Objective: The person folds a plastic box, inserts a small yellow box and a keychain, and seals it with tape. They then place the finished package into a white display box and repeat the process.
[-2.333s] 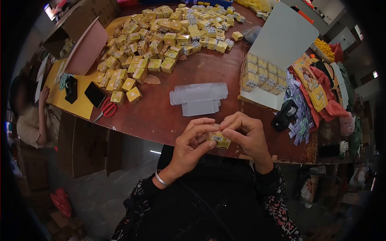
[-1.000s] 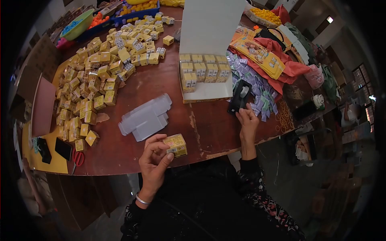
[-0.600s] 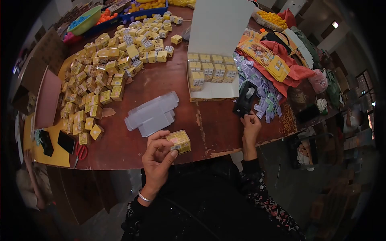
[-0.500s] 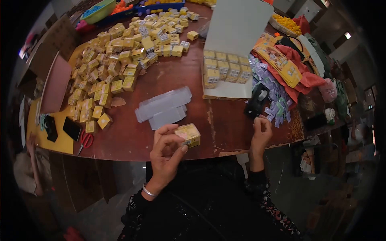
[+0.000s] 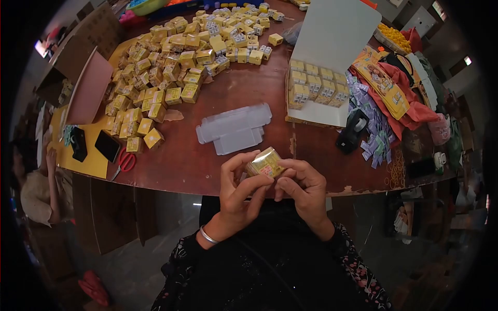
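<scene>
Near the table's front edge, my left hand [image 5: 237, 194] grips a small yellow printed box [image 5: 267, 164] between thumb and fingers. The box is tilted, and its shiny top catches the light. My right hand [image 5: 303, 189] is closed at the box's right side, thumb and fingertips pressed against it; whether a bit of tape lies between them I cannot make out. Just beyond my hands lies a flattened clear plastic box [image 5: 233, 129]. A black tape dispenser [image 5: 353, 130] stands to the right. Behind it, an open display carton [image 5: 317, 115] holds rows of similar small boxes.
A large heap of small yellow boxes [image 5: 174, 72] covers the table's left and back. Red-handled scissors [image 5: 126, 161] and a phone [image 5: 108, 149] lie at the left. Purple sachets [image 5: 381, 147] and rubber bands [image 5: 395, 168] are at the right. Another person [image 5: 44, 192] sits far left.
My right hand has moved left from beside the tape dispenser to the small box. My left hand has turned and tilted the box. The camera view has shifted.
</scene>
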The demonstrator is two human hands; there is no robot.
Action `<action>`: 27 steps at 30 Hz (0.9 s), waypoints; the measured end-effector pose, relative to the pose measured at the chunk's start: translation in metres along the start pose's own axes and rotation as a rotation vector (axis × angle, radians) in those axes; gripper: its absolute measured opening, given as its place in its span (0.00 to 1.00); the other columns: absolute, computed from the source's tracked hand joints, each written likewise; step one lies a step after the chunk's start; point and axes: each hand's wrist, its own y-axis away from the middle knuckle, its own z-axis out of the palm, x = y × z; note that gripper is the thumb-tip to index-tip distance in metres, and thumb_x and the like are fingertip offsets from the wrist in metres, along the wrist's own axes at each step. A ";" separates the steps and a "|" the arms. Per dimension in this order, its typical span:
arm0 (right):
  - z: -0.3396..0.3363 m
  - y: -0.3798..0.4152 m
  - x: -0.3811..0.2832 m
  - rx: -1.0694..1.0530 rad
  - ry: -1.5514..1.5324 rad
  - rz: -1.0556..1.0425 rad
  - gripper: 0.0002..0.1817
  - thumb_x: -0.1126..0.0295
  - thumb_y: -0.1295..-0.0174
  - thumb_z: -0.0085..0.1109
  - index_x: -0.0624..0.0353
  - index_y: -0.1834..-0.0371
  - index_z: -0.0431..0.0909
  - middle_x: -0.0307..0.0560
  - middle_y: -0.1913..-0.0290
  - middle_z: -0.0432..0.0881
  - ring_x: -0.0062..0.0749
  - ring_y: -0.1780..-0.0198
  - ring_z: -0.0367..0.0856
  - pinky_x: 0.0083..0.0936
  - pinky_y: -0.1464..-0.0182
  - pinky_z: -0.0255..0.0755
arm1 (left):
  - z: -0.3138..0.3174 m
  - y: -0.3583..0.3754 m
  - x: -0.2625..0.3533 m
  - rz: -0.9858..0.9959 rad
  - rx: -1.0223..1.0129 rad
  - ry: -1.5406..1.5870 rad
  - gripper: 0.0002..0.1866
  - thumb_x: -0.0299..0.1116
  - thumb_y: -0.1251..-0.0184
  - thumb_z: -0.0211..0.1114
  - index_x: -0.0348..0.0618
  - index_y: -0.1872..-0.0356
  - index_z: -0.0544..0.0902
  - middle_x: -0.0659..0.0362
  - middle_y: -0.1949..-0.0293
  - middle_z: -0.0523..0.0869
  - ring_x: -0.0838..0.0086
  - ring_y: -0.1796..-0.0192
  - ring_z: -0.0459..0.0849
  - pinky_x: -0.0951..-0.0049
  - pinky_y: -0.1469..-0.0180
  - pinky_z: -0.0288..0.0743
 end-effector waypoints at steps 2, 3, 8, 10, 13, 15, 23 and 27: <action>-0.003 -0.001 0.007 -0.011 0.033 -0.006 0.19 0.77 0.26 0.62 0.64 0.33 0.77 0.42 0.62 0.86 0.20 0.65 0.85 0.18 0.62 0.83 | 0.002 -0.001 0.000 0.017 0.001 -0.007 0.16 0.13 0.40 0.71 0.42 0.52 0.86 0.46 0.34 0.69 0.50 0.30 0.76 0.55 0.32 0.77; -0.003 -0.001 0.009 0.000 0.032 -0.002 0.20 0.77 0.26 0.62 0.63 0.32 0.76 0.42 0.62 0.86 0.20 0.65 0.85 0.18 0.62 0.83 | 0.003 0.000 -0.002 0.020 0.006 -0.004 0.17 0.13 0.40 0.72 0.43 0.52 0.86 0.46 0.35 0.70 0.50 0.30 0.76 0.55 0.32 0.77; -0.001 -0.002 0.003 0.035 0.029 0.064 0.25 0.77 0.26 0.62 0.61 0.27 0.71 0.42 0.61 0.86 0.20 0.65 0.85 0.19 0.62 0.83 | 0.002 0.001 -0.002 0.046 0.003 -0.037 0.18 0.13 0.42 0.72 0.45 0.52 0.87 0.47 0.35 0.70 0.49 0.31 0.77 0.56 0.33 0.78; -0.001 -0.003 0.003 0.044 0.003 0.093 0.27 0.76 0.27 0.63 0.60 0.26 0.69 0.42 0.62 0.85 0.20 0.65 0.85 0.19 0.63 0.83 | 0.001 0.001 -0.003 0.063 0.001 -0.054 0.19 0.13 0.42 0.73 0.45 0.52 0.87 0.47 0.35 0.70 0.49 0.31 0.77 0.56 0.34 0.78; -0.005 -0.005 0.000 0.037 -0.044 0.176 0.29 0.74 0.28 0.66 0.60 0.25 0.68 0.42 0.62 0.85 0.20 0.64 0.84 0.20 0.62 0.83 | 0.000 0.002 -0.003 0.059 -0.009 -0.057 0.20 0.13 0.43 0.73 0.46 0.51 0.87 0.47 0.35 0.70 0.49 0.31 0.77 0.56 0.34 0.78; -0.005 -0.005 0.001 0.075 0.047 0.159 0.30 0.73 0.30 0.69 0.60 0.27 0.69 0.42 0.60 0.84 0.22 0.62 0.85 0.21 0.60 0.82 | 0.000 0.002 -0.005 0.069 -0.008 -0.062 0.19 0.13 0.42 0.73 0.45 0.51 0.87 0.47 0.35 0.70 0.50 0.31 0.77 0.56 0.34 0.78; -0.019 -0.020 0.008 0.126 1.025 -0.904 0.20 0.73 0.47 0.80 0.52 0.51 0.86 0.49 0.46 0.83 0.41 0.43 0.81 0.41 0.41 0.80 | 0.005 0.003 0.001 -0.265 -0.018 0.343 0.13 0.16 0.34 0.71 0.38 0.51 0.84 0.49 0.35 0.68 0.58 0.31 0.77 0.62 0.32 0.76; -0.023 -0.027 0.001 -0.028 1.088 -0.898 0.16 0.73 0.46 0.78 0.50 0.54 0.88 0.46 0.41 0.85 0.46 0.38 0.80 0.44 0.37 0.78 | 0.004 0.002 0.001 -0.276 -0.002 0.365 0.13 0.15 0.35 0.71 0.37 0.51 0.84 0.49 0.35 0.67 0.59 0.31 0.77 0.63 0.32 0.76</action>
